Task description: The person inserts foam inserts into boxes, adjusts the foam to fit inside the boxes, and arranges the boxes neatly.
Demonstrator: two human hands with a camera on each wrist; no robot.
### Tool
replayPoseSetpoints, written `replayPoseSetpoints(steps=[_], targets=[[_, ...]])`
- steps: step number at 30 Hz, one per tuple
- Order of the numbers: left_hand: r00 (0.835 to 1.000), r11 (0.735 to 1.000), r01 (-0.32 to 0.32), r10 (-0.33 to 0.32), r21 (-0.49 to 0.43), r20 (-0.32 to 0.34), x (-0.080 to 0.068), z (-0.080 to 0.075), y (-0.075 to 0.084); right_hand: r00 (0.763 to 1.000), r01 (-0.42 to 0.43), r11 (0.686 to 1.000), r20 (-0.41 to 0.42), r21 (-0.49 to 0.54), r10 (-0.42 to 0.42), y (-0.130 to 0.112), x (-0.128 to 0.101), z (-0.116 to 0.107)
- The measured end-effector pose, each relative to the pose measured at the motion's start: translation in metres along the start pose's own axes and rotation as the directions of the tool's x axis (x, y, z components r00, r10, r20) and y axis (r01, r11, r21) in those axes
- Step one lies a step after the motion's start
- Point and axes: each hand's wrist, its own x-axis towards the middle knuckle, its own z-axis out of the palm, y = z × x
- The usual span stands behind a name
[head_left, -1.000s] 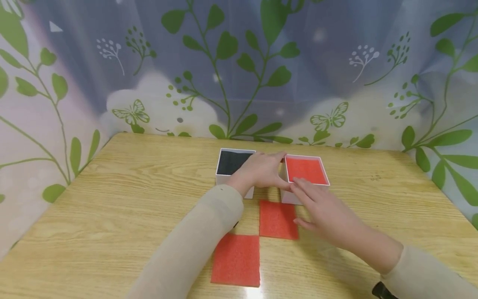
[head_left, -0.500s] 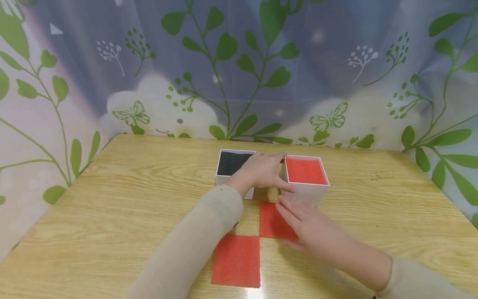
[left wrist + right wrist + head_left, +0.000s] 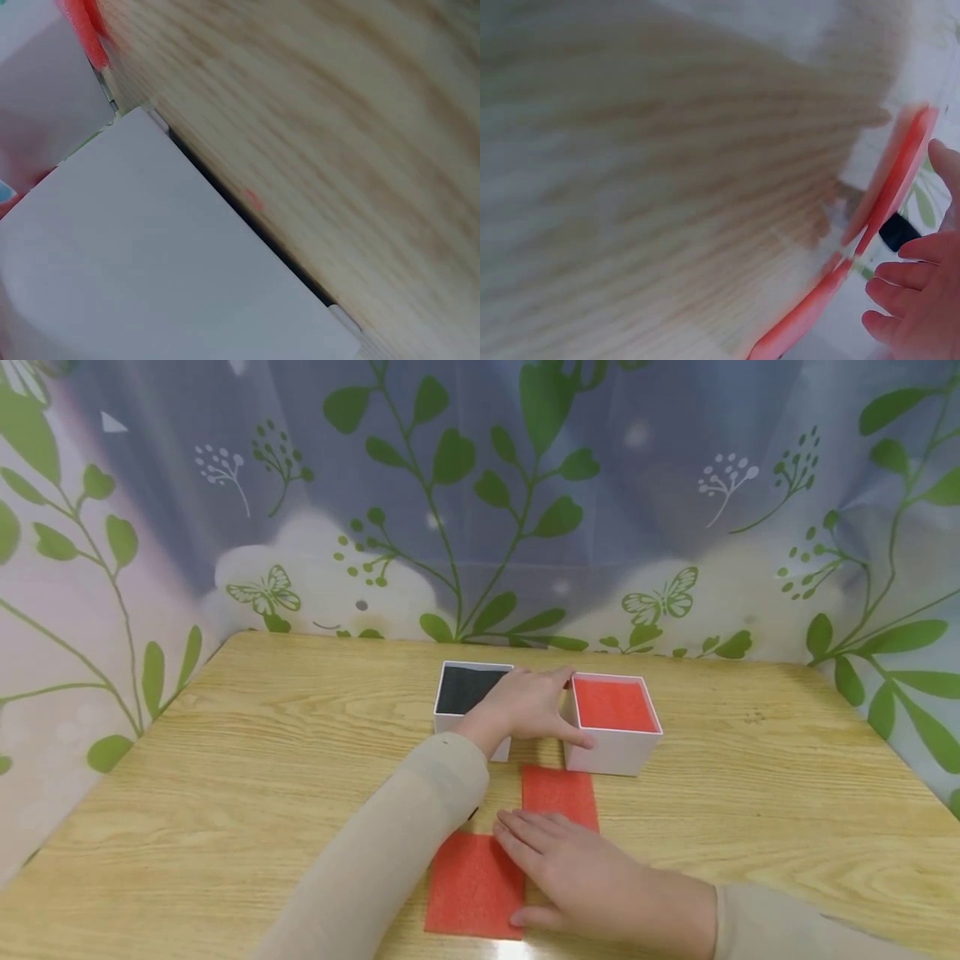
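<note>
Two white boxes stand side by side in the head view. The right box (image 3: 618, 750) holds a red felt-like piece (image 3: 613, 704) near its rim; the left box (image 3: 446, 724) has black material (image 3: 462, 689) inside. My left hand (image 3: 528, 702) grips the right box across its left side, thumb at the front and fingertips at the back corner. Two red felt-like squares lie corner to corner: a farther one (image 3: 558, 792) and a nearer one (image 3: 474, 885). My right hand (image 3: 573, 872) is over their adjoining parts, fingers straight, thumb tip at the nearer square's right edge.
The wooden table (image 3: 262, 760) extends on both sides of the boxes. A leaf-patterned curtain (image 3: 480, 518) hangs behind and beside it. Close up in the left wrist view is a white box wall (image 3: 165, 255).
My right hand has moved from the right box's front, toward me and leftward, to over the red squares. My left hand has kept its grip on the right box.
</note>
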Motion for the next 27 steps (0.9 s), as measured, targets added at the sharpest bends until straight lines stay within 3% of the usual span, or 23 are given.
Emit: replayPoseSetpoints(steps=[8, 15, 27], targets=[[1.000, 1.000, -0.001, 0.001, 0.001, 0.011, 0.000, 0.000, 0.000, 0.992, 0.090, 0.996, 0.082, 0.010, -0.091, -0.012, 0.012, 0.004], [1.000, 1.000, 0.000, 0.000, 0.004, 0.015, 0.000, 0.001, -0.001, 0.985, 0.084, 0.996, 0.151, 0.032, -0.088, -0.014, 0.026, 0.004], [1.000, 1.000, -0.001, 0.001, -0.002, 0.005, 0.000, 0.000, 0.000, 0.991, 0.114, 0.993, 0.073, 0.035, -0.116, -0.016, 0.027, 0.000]])
